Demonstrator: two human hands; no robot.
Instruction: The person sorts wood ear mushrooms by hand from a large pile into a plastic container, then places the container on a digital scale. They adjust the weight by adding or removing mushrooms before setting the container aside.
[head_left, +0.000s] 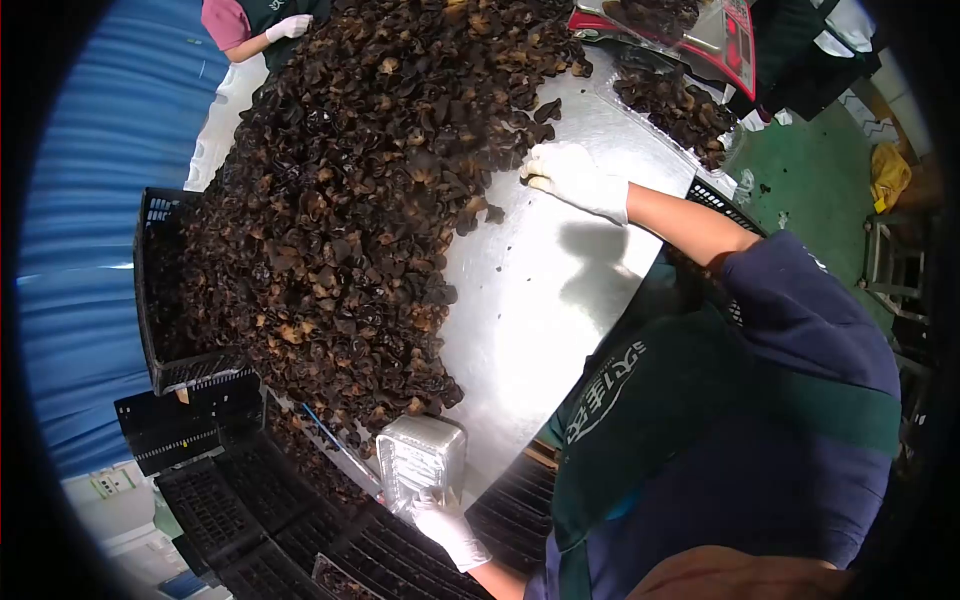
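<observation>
My left hand, in a white glove, grips the near end of a stack of clear plastic trays at the lower edge of the metal table. My right hand, also gloved in white, is over the table at the edge of a large heap of dark wood ear mushrooms. Its fingers are bent together, and a small dark piece shows at their tips. The heap spreads across the left and upper parts of the table.
Black plastic crates stand along the left and lower edges. At the upper right, a red-rimmed scale carries a bag of mushrooms, with a mushroom-filled tray beside it. Across the heap is a co-worker's gloved hand. Blue sheeting hangs at left.
</observation>
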